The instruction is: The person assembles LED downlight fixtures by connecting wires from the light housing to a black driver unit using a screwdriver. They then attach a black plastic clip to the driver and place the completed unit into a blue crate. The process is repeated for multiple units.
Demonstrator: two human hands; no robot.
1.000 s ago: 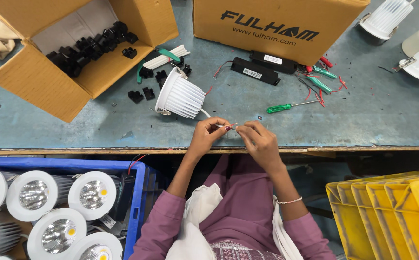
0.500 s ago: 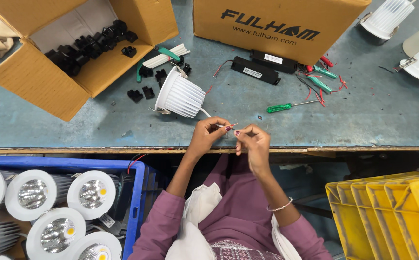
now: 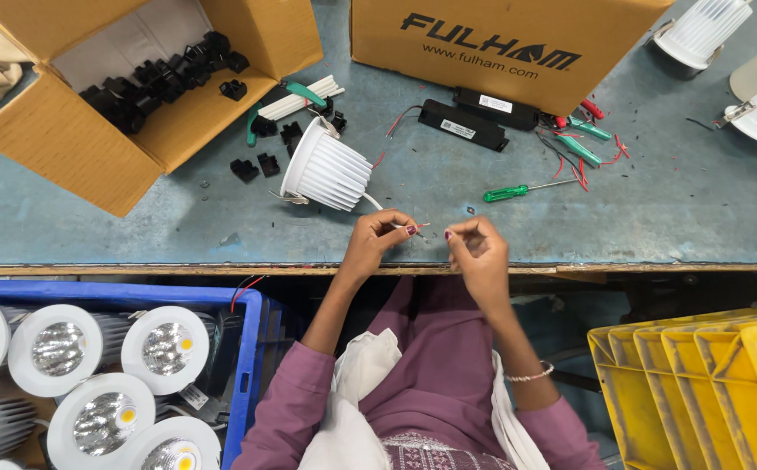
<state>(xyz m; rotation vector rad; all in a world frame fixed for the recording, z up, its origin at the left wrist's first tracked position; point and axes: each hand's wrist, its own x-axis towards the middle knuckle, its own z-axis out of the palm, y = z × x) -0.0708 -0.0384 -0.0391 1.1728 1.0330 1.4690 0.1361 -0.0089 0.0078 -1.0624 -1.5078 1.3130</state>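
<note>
White ribbed lamp housing [image 3: 326, 167] lay on its side near bench [image 3: 222, 235] front edge, lead [image 3: 376, 205] trailing toward the person | left hand [image 3: 378, 239] pinched lead end, fingers closed | right hand [image 3: 476, 252] pinched narrow just beside, likely on a strand, too fine to confirm | green screwdriver [image 3: 518, 189] lay within reach.

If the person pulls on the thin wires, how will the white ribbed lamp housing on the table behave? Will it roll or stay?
The white ribbed lamp housing lies tilted on its side, so it would probably pivot or roll rather than stay. It looks like finned metal, so likely stiff. The thin wires pinched by the left hand look floppy and would tighten before dragging it.
</note>
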